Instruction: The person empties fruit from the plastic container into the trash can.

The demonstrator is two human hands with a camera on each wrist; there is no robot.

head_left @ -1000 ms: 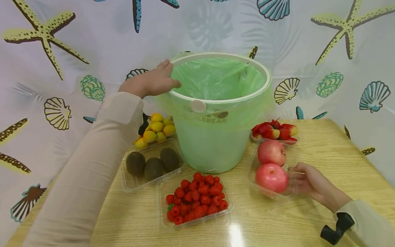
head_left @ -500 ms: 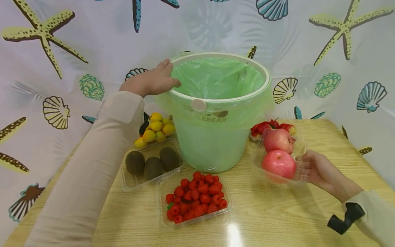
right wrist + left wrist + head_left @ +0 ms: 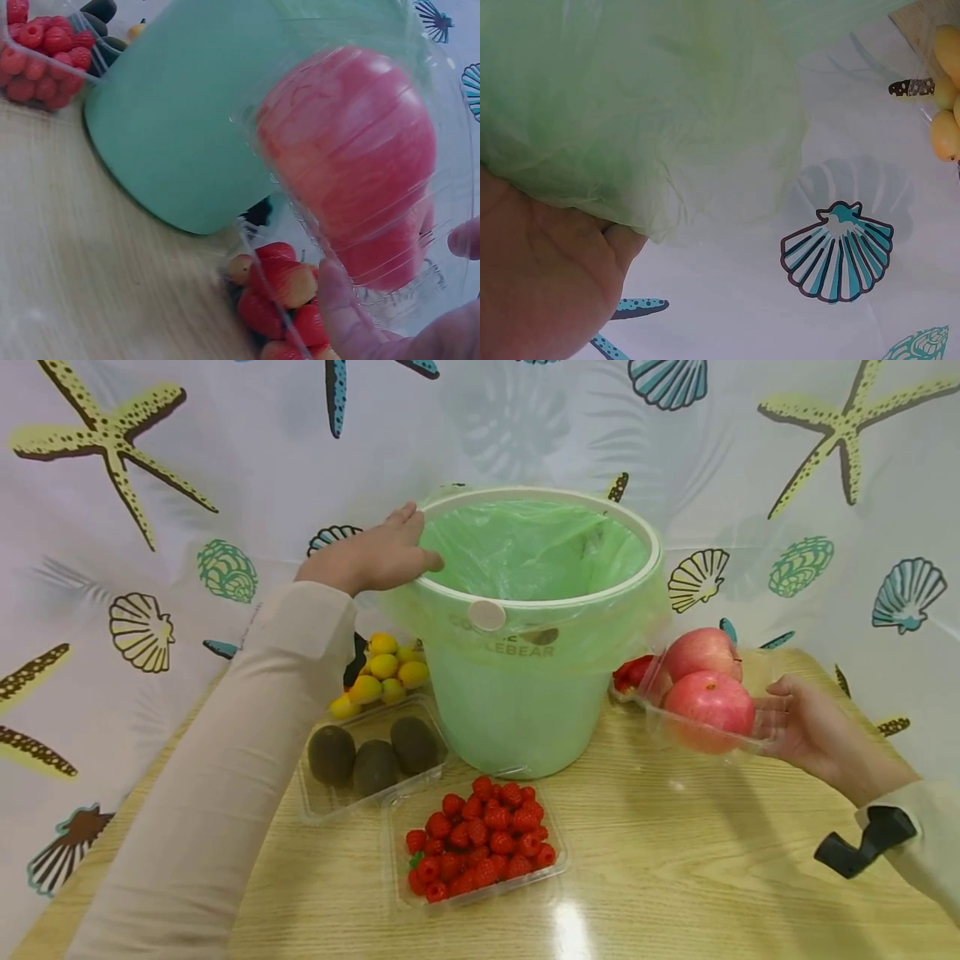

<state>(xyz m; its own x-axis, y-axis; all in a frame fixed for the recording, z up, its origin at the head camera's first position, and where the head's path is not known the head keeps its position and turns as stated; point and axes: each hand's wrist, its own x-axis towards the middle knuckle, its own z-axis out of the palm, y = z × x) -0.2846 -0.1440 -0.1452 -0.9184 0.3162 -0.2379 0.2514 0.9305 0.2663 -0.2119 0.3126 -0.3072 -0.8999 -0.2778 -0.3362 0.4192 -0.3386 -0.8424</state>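
My right hand [image 3: 806, 731] grips the side of a clear plastic tray [image 3: 757, 745] with its thumb near the upper edge and fingers beneath. Two red apples [image 3: 708, 706] sit in it, and the tray is raised and tilted to the right of a green bin [image 3: 517, 710]. Through the clear plastic, the apples [image 3: 349, 139] show large in the right wrist view. My left hand [image 3: 375, 556] rests at the bin's left rim, fingers extended and thumb over the edge. A thin green bag [image 3: 705, 142] lines the bin and hides part of this hand's fingers.
Raspberries [image 3: 480, 843] fill a clear tray in front of the bin. Three dark oval fruits [image 3: 375, 767] lie in another tray at left, yellow fruits [image 3: 382, 668] behind them. Strawberries [image 3: 277, 292] sit beneath the apple tray. A patterned cloth [image 3: 810, 485] hangs behind the table [image 3: 660, 877].
My right hand has lifted the apple tray upward and to the right, so it now covers most of the strawberries in the head view. The left hand stays at the bin's rim.
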